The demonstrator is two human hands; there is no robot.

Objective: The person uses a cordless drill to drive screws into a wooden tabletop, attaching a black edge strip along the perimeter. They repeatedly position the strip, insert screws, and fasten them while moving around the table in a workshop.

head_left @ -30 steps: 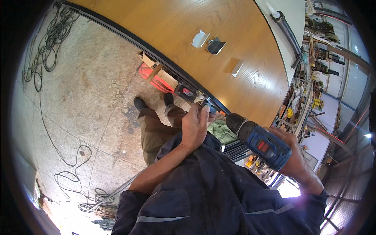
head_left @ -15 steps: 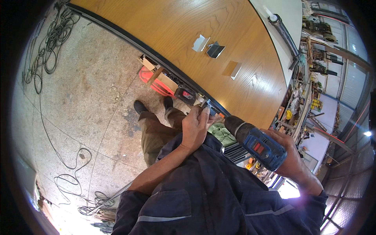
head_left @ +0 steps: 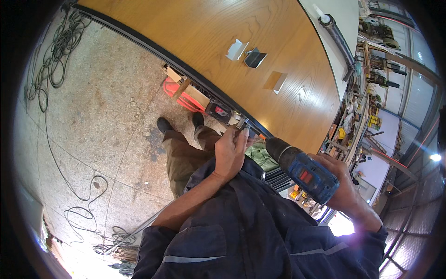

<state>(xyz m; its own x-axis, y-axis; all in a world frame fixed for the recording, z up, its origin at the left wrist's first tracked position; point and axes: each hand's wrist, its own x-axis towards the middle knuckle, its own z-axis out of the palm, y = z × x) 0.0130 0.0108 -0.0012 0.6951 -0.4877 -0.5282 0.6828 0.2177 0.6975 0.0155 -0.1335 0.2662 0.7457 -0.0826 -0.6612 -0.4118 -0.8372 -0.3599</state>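
Note:
My right hand grips a blue cordless drill from behind. Its dark chuck points left, with an orange piece at the front, close to the edge of the wood-grain table. Just left of that tip, my left hand has its thumb and fingers pinched together at the table's edge. A small shiny metal piece shows beside the fingertips; whether they hold it is too small to tell.
Three small bent sheet pieces, one light, one dark and one brownish, lie on the tabletop. A black tube rests on the pale far surface. Under the edge sit a red container and a black case. Cables coil on the floor.
The view has shifted very slightly. Both hands and the drill keep nearly the same places; the left fingertips and the small shiny part between them have turned a little.

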